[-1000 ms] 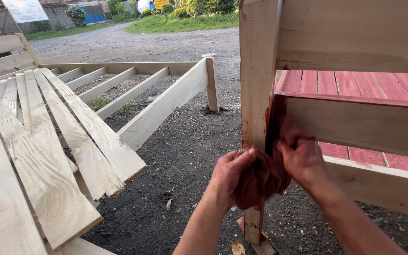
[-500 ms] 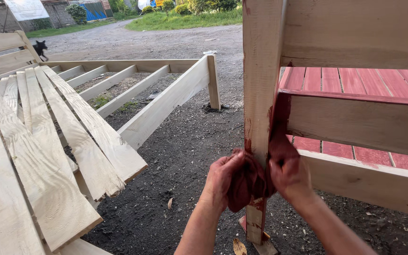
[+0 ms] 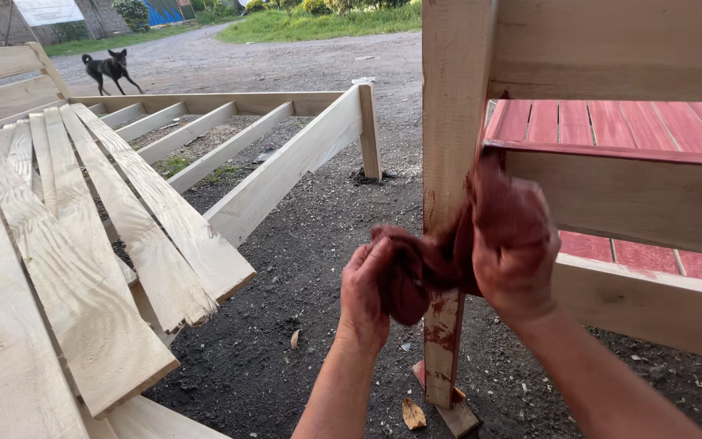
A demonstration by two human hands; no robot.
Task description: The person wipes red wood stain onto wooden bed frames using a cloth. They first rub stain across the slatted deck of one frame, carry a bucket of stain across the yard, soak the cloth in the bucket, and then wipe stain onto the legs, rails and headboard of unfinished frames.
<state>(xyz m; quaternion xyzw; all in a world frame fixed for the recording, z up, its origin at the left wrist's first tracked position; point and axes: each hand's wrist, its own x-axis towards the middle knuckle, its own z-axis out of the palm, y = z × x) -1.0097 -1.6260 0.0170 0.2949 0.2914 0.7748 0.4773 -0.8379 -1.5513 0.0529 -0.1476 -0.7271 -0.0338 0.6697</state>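
Here both stained hands, left hand (image 3: pixel 365 294) and right hand (image 3: pixel 512 248), clench a dark red rag (image 3: pixel 424 268) around the pale wooden post (image 3: pixel 451 162). A hard tug could likely smear stain unevenly, or rock the post's base.

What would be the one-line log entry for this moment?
left hand: grips red rag | right hand: presses rag on wooden post | post: partly stained

Dark gravelly ground (image 3: pixel 318 268) fills the middle of the frame. A pale wooden frame (image 3: pixel 286 167) with loose planks (image 3: pixel 83 244) laid across it rests on the ground at left. At lower centre, a wooden post (image 3: pixel 448 122) stands on a small wood block (image 3: pixel 458 416), with a dry leaf (image 3: pixel 413 415) just beside it.
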